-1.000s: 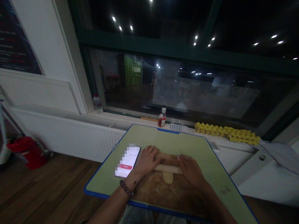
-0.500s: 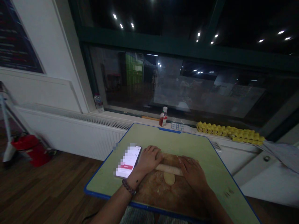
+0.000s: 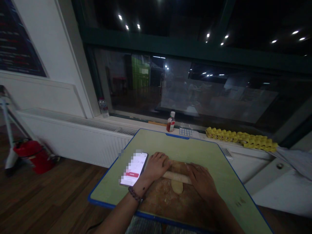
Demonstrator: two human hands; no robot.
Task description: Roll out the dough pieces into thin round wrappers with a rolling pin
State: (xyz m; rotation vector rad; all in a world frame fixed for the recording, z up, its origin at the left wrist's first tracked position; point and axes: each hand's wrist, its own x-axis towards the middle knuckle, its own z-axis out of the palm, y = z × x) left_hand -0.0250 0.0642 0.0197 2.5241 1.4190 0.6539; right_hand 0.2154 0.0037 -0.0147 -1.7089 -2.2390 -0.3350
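Observation:
A pale wooden rolling pin (image 3: pixel 177 177) lies crosswise on a brown, flour-dusted board (image 3: pixel 165 203). My left hand (image 3: pixel 157 165) is closed over its left end, fingers bent forward. Over the right end rests my right hand (image 3: pixel 200 178), its longer-stretched fingers together and gripping the pin from above. Both pin ends are hidden beneath the hands. A flat oval piece of dough (image 3: pixel 177 187) sticks out toward me from under the pin; its far part is covered. Beside my left hand, a phone (image 3: pixel 134 169) with a lit screen lies on the table.
The pale green table (image 3: pixel 195 148) has a blue rim and stands against a windowsill. On the sill are a small bottle with red liquid (image 3: pixel 171 122), a clear bottle (image 3: pixel 103 108) and yellow egg cartons (image 3: pixel 241 138). A red fire extinguisher (image 3: pixel 34 156) stands on the floor at left.
The view has shifted very slightly. Both hands, the rolling pin and the dough keep nearly the same places.

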